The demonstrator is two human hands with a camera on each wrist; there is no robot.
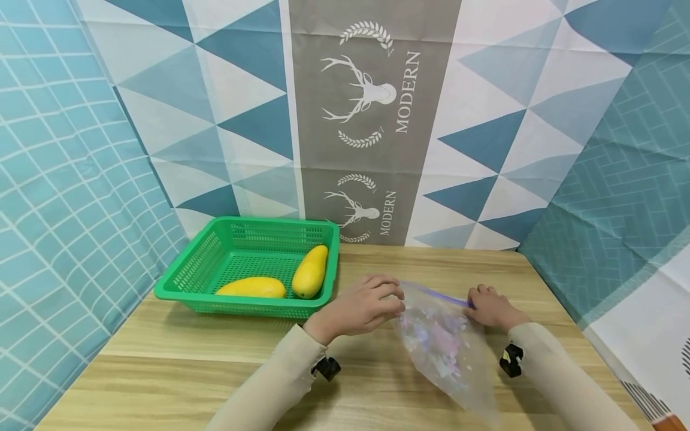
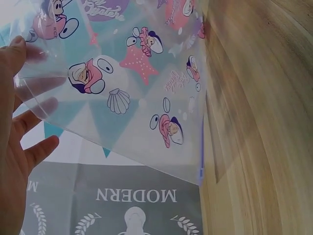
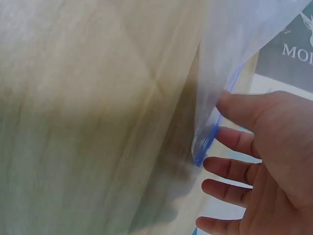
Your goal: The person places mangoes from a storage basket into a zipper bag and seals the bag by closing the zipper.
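A clear plastic zip bag (image 1: 450, 359) with pink and purple print is held up between both hands, its purple zip strip (image 1: 431, 293) along the far edge. My left hand (image 1: 363, 305) pinches the bag's left side, the thumb in front and fingertips showing through the film from behind in the left wrist view. Shells, starfish and cartoon faces cover the bag (image 2: 132, 83) there. At the other end, my right hand (image 1: 495, 308) pinches the corner by the zip between thumb and index finger. Its other fingers (image 3: 227, 191) are spread beside the bag's blue-purple edge (image 3: 208, 142).
On the wooden table (image 1: 215, 365), a green slotted basket (image 1: 248, 302) stands to the left, near the left forearm. Two elongated yellow fruits (image 1: 309, 278) lie in it. Patterned cloth (image 1: 366, 36) hangs behind the table and along both sides.
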